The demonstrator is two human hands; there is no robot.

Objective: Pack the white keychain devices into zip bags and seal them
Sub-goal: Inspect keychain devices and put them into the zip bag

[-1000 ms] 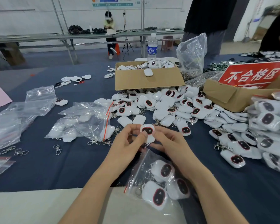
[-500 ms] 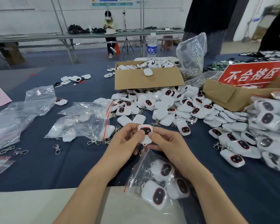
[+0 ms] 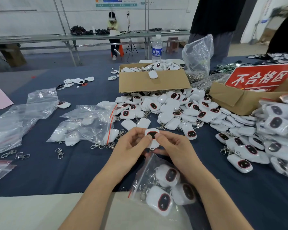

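Both hands — left hand (image 3: 131, 143), right hand (image 3: 171, 146) — pinch one keychain device (image 3: 152, 137) above the unsealed zip bag (image 3: 163, 185); a big loose pile (image 3: 173, 110) remains unpacked.

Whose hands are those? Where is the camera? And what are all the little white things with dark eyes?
There is no machine here, only a person working. The one picture comes from a camera worn on the person's head, looking down, so you see their own arms. The left hand and right hand together pinch one white keychain device. Just below lies a zip bag with a few devices inside. On the blue table sit a big pile of devices, a cardboard box holding more, and clear bags at the left.
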